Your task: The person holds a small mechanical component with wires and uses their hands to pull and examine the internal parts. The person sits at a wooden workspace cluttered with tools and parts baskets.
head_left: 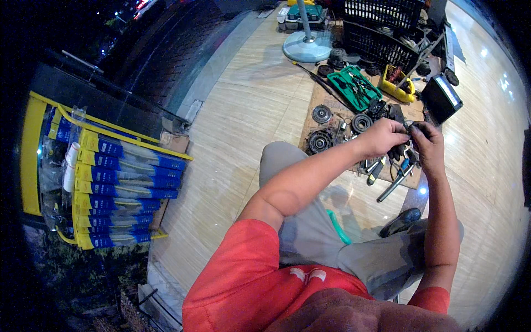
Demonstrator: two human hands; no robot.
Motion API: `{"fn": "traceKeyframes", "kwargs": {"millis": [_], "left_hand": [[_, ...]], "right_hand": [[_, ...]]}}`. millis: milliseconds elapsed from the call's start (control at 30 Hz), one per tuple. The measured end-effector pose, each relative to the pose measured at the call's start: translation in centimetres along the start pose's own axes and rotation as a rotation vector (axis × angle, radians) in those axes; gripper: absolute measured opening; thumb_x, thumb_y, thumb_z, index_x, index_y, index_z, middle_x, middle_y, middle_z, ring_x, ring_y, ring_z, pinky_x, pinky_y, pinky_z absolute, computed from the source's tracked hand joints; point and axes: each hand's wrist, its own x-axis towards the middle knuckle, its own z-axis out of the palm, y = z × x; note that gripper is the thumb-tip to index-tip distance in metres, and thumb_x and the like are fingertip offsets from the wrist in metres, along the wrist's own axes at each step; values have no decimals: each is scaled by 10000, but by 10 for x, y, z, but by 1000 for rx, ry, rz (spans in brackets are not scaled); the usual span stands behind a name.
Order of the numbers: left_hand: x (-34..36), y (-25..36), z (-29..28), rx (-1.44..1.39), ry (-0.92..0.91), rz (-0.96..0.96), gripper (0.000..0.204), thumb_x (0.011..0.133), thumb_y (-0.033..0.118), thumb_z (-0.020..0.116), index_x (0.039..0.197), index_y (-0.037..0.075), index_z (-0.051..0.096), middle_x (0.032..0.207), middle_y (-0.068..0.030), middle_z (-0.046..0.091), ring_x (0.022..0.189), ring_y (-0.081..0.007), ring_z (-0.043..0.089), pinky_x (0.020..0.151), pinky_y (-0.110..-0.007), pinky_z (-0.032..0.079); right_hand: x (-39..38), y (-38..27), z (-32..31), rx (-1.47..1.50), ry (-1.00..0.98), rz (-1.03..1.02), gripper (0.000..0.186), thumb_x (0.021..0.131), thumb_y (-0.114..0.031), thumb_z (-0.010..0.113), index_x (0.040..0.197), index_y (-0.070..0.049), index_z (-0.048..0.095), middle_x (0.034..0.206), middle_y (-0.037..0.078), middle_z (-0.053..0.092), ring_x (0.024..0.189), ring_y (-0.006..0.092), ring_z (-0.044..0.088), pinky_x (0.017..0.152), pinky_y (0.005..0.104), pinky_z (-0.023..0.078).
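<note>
My left hand (386, 137) and my right hand (428, 145) meet over the right part of a cardboard sheet (346, 117). The fingers of both are pinched together around something small and dark that I cannot make out. Directly below them lie dark parts and a blue-handled tool (405, 165). A screwdriver-like tool with a black and yellow-green handle (376, 171) and a grey metal bar (391, 187) point toward me. To the left of my hands sit a round pulley-like part (362, 123), a smaller round disc (321, 114) and a dark ribbed wheel-shaped part (319, 142).
Beyond the parts lie a green tool tray (344, 74), a yellow bin (409, 97) holding reddish wire-like stuff, and a black box (441, 100). Black crates (380, 45) and a round pole base (307, 47) stand farther back. At left is a yellow rack (35, 155) of blue-yellow packages.
</note>
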Motion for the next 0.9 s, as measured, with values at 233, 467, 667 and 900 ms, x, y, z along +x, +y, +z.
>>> {"fn": "traceKeyframes", "kwargs": {"millis": [233,467,667,900], "left_hand": [[-2,-1,8,333,180,149,176,800,145,669,829,-28,662,707,-102,661,628,-152,620,588,-325,487],[-8,11,8,655,269,292,169,794,144,650,800,-26,652,668,-169,635,627,-226,640,591,-348,482],[-3,11,0,341,78,121,179,833,166,635,882,-3,668,710,-73,656,640,-132,591,599,-302,465],[-3,5,3,329,136,87,224,816,181,673,914,-20,670,743,-61,668,654,-107,593,602,-287,475]], "right_hand": [[1,5,-2,-130,25,-42,131,883,-101,588,933,12,632,808,9,622,715,73,551,647,220,453],[2,1,2,-48,32,36,159,884,-116,594,947,24,634,805,15,622,707,76,561,640,222,460],[3,0,-5,7,-22,63,160,884,-127,601,945,17,635,791,5,610,688,70,537,620,215,436],[2,-2,1,-136,39,-23,157,883,-139,608,918,11,639,771,-5,599,678,65,518,605,220,424]]}}
